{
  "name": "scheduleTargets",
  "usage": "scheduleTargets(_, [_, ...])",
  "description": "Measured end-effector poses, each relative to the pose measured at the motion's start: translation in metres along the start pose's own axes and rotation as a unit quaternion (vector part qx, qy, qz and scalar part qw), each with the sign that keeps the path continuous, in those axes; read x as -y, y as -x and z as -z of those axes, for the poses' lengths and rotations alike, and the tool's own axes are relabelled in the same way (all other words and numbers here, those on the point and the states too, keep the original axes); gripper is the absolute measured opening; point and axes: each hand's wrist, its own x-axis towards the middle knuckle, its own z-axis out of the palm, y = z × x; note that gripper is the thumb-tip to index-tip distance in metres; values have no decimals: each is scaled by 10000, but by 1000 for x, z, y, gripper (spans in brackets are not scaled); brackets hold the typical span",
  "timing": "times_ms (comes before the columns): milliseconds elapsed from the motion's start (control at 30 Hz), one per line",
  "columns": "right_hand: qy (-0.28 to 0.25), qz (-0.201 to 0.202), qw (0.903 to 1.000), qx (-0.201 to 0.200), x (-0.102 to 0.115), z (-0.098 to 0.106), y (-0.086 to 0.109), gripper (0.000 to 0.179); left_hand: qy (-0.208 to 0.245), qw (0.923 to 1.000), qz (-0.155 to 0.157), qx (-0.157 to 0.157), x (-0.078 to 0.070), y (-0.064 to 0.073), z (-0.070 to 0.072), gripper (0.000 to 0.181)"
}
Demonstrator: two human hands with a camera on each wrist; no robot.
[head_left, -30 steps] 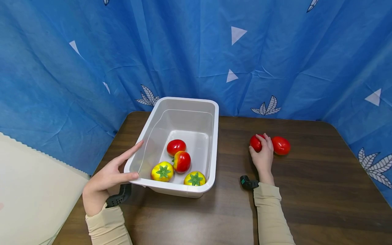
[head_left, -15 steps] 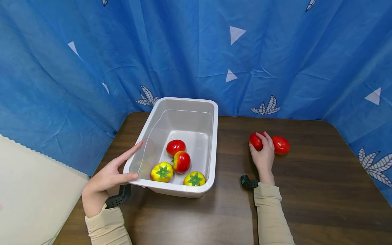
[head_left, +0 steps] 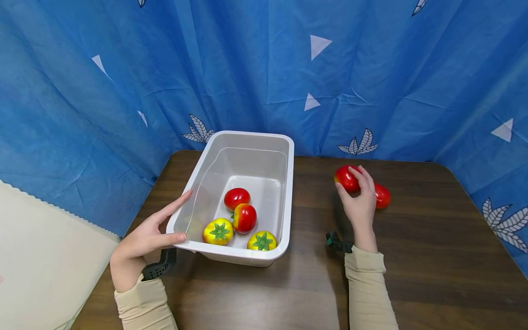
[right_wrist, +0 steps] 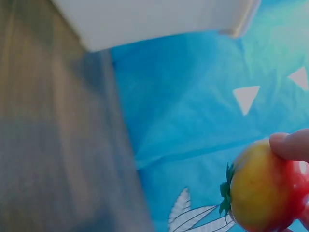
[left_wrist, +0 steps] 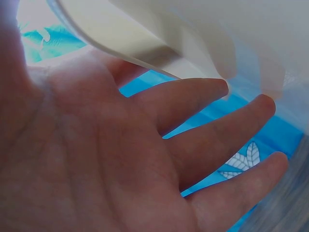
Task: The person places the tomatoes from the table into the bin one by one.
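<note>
In the head view my right hand [head_left: 360,201] holds a red tomato [head_left: 346,178] between thumb and fingers. The right wrist view shows this tomato [right_wrist: 263,188] with a yellow side and green leafy top. Another red tomato [head_left: 382,196] lies behind that hand, partly hidden by it. At the left, my left hand [head_left: 142,236] rests on the near left corner of a light grey plastic tub [head_left: 292,183], thumb and forefinger lying on the rim. Seen from the left wrist, the other fingers [left_wrist: 222,140] stretch straight below the rim [left_wrist: 116,55].
Inside the tub lie two mostly red tomatoes [head_left: 237,198] and two yellow ones with green star-shaped tops [head_left: 218,231]. A dark wooden table [head_left: 305,284] carries everything. Blue patterned cloth [head_left: 255,68] hangs along its back and sides.
The right hand has lifted its tomato up from beside the other one, moving slightly back and now covering more of that other tomato. The left hand and tub have stayed put.
</note>
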Motion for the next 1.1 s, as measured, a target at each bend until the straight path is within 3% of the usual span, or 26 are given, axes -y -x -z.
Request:
scheduleTargets(300, [-1034, 193, 9944, 44, 38, 9, 5, 53, 17, 10000, 2, 5, 0, 0, 0, 84])
scheduleTargets(500, [-1699, 420, 9842, 280, 64, 12, 13, 56, -7, 10000, 19, 9, 0, 0, 0, 84])
scheduleTargets(1100, [-2352, 1214, 9566, 1216, 104, 0, 44, 59, -9, 10000, 56, 21, -1, 0, 0, 83])
